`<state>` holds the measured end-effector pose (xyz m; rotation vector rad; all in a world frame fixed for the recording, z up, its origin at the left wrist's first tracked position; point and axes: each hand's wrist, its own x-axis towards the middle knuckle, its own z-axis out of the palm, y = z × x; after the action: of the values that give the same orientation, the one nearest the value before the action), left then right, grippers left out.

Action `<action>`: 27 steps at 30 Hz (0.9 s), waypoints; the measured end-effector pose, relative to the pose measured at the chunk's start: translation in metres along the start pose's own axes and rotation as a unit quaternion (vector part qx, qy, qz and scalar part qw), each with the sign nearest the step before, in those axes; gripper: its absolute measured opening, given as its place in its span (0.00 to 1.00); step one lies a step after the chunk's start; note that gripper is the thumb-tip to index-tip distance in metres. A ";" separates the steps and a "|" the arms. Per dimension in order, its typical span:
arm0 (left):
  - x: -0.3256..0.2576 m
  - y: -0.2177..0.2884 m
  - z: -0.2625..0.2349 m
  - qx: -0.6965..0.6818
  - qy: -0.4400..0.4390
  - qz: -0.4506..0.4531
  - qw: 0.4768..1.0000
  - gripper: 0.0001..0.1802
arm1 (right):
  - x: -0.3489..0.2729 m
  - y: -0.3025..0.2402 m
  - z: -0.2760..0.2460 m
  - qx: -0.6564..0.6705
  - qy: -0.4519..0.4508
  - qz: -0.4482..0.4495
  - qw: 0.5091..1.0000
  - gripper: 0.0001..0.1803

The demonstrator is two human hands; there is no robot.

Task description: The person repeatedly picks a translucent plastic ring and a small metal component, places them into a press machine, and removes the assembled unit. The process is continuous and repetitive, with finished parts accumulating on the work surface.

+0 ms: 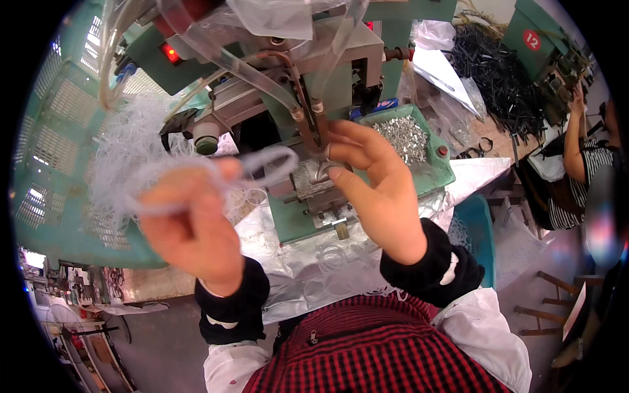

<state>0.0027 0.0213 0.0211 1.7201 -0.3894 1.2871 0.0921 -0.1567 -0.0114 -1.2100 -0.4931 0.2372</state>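
Note:
My left hand (190,226), smeared by motion, is closed on a clear plastic strap loop (272,164). The loop stretches from the fingers toward the machine's working point. At the green bench press (288,223), my right hand (386,196) has its thumb and fingertips drawn together beside the metal die (314,178). What lies between those fingertips, if anything, is too small to make out. Just above them come down the brown-coated electrodes or punches (313,128), fed by clear tubes (262,82).
A green basket (49,216) with a heap of clear straps (124,150) stands at the left. A green tray (440,171) holds small metal pieces (401,137). Black strips (491,72) cover the far right bench. Another person (580,170) works beyond it. A blue basket (481,223) stands lower right.

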 end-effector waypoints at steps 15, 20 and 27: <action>-0.058 -0.021 0.035 0.181 -0.244 0.231 0.925 0.14 | -0.008 0.053 -0.128 -0.596 0.109 -0.096 0.790 0.06; -0.090 -0.001 0.035 0.143 -0.209 0.103 0.962 0.18 | 0.001 0.070 -0.129 -0.651 0.096 -0.096 0.747 0.04; -0.093 0.063 -0.042 0.417 -0.013 0.031 0.908 0.13 | -0.006 0.068 -0.126 -0.666 0.094 -0.135 0.727 0.05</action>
<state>-0.1041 -0.0021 -0.0291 2.4378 0.1368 1.6070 0.1532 -0.2411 -0.1102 -2.5037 -0.6623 -0.6369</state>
